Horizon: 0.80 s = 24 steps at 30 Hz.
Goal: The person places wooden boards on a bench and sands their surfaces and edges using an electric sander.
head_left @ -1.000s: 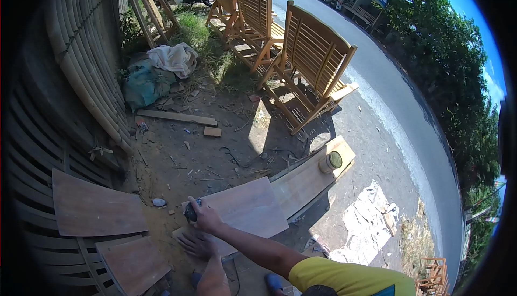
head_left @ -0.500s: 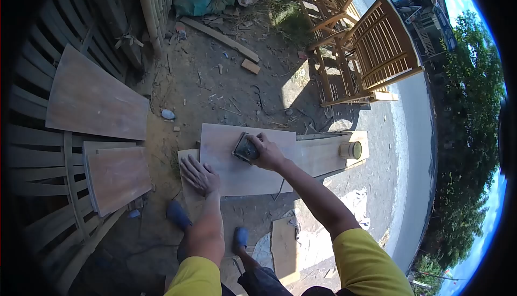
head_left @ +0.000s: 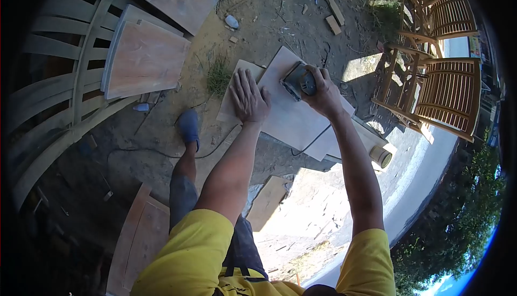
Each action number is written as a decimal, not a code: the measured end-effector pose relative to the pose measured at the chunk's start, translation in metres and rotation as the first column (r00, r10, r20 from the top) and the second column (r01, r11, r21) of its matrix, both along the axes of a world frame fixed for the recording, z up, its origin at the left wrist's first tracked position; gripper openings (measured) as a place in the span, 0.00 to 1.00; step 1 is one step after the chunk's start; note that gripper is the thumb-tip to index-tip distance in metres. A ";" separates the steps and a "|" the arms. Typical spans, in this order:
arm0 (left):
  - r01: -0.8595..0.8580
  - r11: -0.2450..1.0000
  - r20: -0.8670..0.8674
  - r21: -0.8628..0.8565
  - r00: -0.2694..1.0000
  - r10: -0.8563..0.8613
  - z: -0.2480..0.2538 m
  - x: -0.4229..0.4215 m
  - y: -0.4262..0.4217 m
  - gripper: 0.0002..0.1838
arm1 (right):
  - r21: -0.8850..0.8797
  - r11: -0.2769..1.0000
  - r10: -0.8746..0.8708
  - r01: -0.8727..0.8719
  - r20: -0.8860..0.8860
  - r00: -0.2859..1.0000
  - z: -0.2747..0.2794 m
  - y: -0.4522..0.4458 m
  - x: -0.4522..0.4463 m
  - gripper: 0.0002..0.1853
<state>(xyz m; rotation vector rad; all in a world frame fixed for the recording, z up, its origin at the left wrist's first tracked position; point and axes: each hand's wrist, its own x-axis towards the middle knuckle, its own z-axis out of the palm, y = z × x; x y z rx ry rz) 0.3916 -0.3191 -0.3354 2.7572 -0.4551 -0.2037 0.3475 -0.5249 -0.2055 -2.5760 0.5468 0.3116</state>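
My right hand (head_left: pixel 325 96) is closed round a dark electric palm sander (head_left: pixel 294 83), which rests on a pale plywood panel (head_left: pixel 293 121). The sander's black cord (head_left: pixel 316 137) trails over the panel towards me. Flat and with fingers stretched out, my left hand (head_left: pixel 250 99) presses down at the panel's left end, over the board beneath it (head_left: pixel 228 107). What lies directly under the palm is hidden.
A tin can (head_left: pixel 383 158) stands at the work surface's right end. Cut panels (head_left: pixel 148 59) lean on a slatted fence (head_left: pixel 81 75) at left. Slatted wooden chairs (head_left: pixel 447 94) stand at right. My shoe (head_left: pixel 188 125) is near the cord on the ground.
My view has turned and tilted, so the panel now lies diagonally and more ground near my feet shows. The sander is still on the panel, and my left hand still lies at its left end.
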 end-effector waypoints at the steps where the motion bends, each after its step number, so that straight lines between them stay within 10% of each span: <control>1: 0.005 1.000 -0.004 -0.019 1.000 -0.005 0.002 0.000 0.001 0.44 | -0.001 1.000 -0.011 0.011 0.021 1.000 0.001 0.001 0.003 0.43; 10: 0.167 0.954 0.022 -0.250 0.986 -0.166 -0.005 -0.004 0.055 0.54 | 0.049 0.967 -0.256 0.251 0.194 0.947 -0.017 0.077 0.071 0.42; 18: 0.196 0.979 -0.200 -0.058 0.959 -0.203 0.070 -0.027 0.247 0.49 | 0.045 0.720 -0.689 0.693 0.172 0.704 -0.019 0.101 0.000 0.47; 24: 0.423 0.886 -0.549 0.189 0.793 -0.262 0.092 -0.068 0.307 0.51 | 0.218 0.902 -0.390 0.372 0.046 0.920 -0.013 0.174 0.032 0.57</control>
